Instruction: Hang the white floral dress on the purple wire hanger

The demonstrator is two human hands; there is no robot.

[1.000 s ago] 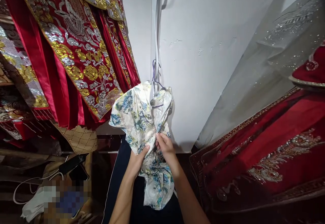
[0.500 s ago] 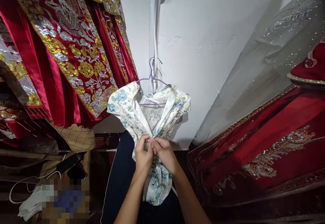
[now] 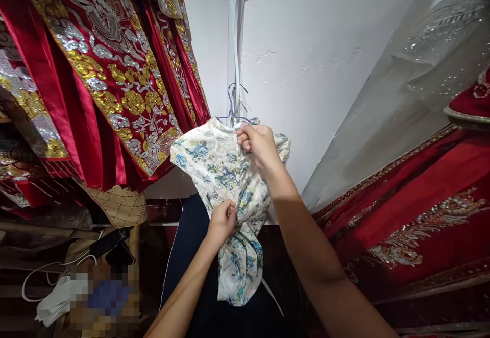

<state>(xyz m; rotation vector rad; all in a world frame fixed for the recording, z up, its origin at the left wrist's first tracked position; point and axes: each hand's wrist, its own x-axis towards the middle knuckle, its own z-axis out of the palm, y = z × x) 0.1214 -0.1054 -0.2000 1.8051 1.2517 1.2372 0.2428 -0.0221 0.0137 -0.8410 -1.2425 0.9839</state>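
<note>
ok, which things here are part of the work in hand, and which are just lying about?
In hand:
floral garment
purple wire hanger
left hand, gripping the fabric at mid-height
right hand, gripping the collar

Lying about:
red embroidered robes
red beaded dress
sheer sequinned veil
white cable

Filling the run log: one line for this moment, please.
left hand: grips floral garment at mid front | right hand: pinches its collar by purple hanger | garment: hanging at white wall | beside: red embroidered robes
</note>
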